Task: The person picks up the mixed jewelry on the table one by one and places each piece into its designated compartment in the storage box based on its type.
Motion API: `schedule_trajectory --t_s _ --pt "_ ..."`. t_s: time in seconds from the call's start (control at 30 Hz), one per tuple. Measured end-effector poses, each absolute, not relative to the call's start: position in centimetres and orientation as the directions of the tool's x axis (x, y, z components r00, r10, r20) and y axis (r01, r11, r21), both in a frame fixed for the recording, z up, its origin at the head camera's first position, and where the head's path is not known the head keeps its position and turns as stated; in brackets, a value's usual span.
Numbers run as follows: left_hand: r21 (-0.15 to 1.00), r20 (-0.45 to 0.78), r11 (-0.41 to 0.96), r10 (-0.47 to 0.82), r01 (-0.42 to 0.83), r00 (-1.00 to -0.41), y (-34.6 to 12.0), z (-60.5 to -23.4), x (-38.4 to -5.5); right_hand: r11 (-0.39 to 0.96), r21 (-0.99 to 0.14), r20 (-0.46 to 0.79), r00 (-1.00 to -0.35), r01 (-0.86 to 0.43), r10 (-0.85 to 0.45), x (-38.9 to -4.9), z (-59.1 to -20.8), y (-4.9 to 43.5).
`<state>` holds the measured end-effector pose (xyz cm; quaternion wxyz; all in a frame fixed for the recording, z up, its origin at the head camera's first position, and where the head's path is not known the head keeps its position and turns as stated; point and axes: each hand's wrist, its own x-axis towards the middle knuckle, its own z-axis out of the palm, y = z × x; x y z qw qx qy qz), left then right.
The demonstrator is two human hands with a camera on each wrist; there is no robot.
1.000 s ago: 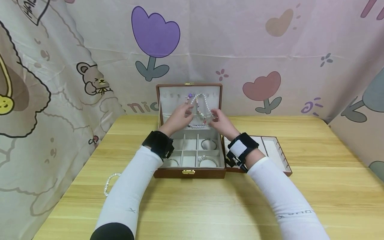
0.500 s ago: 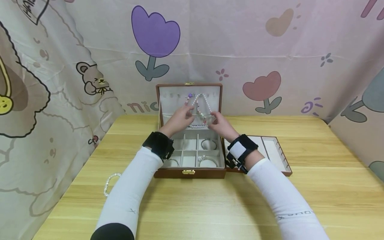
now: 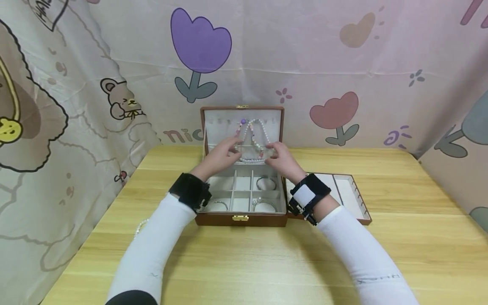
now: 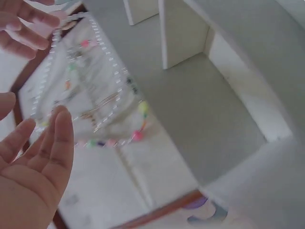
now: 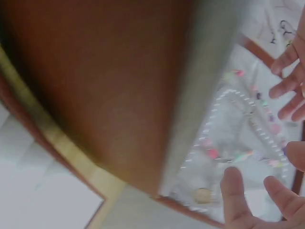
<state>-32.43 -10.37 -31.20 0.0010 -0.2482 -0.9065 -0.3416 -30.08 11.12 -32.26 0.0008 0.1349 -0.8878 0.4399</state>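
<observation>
A brown jewelry box (image 3: 217,220) stands with its lid raised. Inside the lid hang a white pearl necklace (image 3: 265,131) and a colourful beaded necklace (image 4: 137,135). My left hand (image 3: 221,156) is before the lid, left of the necklaces, its fingers relaxed and holding nothing. On the other side, my right hand (image 3: 284,160) is beside the pearls' lower right part. In the right wrist view its thumb and fingers (image 5: 233,193) are spread apart, with nothing pinched between them. The lower ends of both strands gather at the lid's pocket.
Bangles lie in several of the box's compartments, one a silver bangle (image 3: 257,184). A shallow white-lined tray (image 3: 346,188) rests on the table against the box's right side. Partly behind the left sleeve, a white beaded bracelet (image 3: 139,228) lies on the table (image 3: 236,262).
My left hand has drawn slightly left and down from the necklaces, its fingers looser. The left forearm now covers more of the bracelet. My right hand has barely moved.
</observation>
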Motion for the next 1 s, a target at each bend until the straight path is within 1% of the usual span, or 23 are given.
schedule_trajectory --t_s 0.13,0.3,0.47,0.53,0.63,0.7,0.8,0.9,1.0 --pt "0.592 0.177 0.649 0.473 0.477 -0.863 -12.5 -30.8 -29.9 0.604 -0.735 0.165 -0.946 -0.308 -0.28 -28.6 -31.8 10.4" --pt "0.528 0.174 0.667 0.522 0.526 -0.835 -15.6 -30.2 -26.5 0.618 -0.665 0.167 -0.89 -0.42 -0.424 -26.1 -31.5 8.8" --pt "0.434 0.13 0.753 0.49 0.494 -0.862 -18.5 -30.3 -24.1 0.607 -0.612 0.118 -0.818 -0.506 -0.563 -23.7 -31.7 6.6" --pt "0.395 0.094 0.787 0.479 0.475 -0.873 -19.7 -30.7 -23.5 0.592 -0.599 0.111 -0.788 -0.54 -0.605 -22.8 -31.9 5.6" --pt "0.347 -0.006 0.83 0.468 0.437 -0.883 -21.1 -31.5 -22.7 0.578 -0.587 0.093 -0.756 -0.568 -0.648 -21.7 -32.4 4.3" --pt "0.328 -0.08 0.844 0.471 0.423 -0.878 -21.8 -32.0 -22.3 0.566 -0.572 0.094 -0.733 -0.593 -0.673 -21.1 -32.8 3.4" --pt "0.327 -0.16 0.849 0.483 0.415 -0.861 -22.7 -32.7 -21.8 0.545 -0.571 0.086 -0.704 -0.614 -0.705 -20.2 -33.5 2.2" --pt "0.341 -0.198 0.848 0.488 0.407 -0.85 -23.2 -33.4 -21.5 0.53 -0.572 0.067 -0.679 -0.626 -0.731 -19.6 -34.3 1.3" --pt "0.365 -0.234 0.85 0.478 0.379 -0.846 -23.6 -33.9 -21.0 0.538 -0.573 0.028 -0.671 -0.619 -0.741 -19.2 -35.2 0.6"
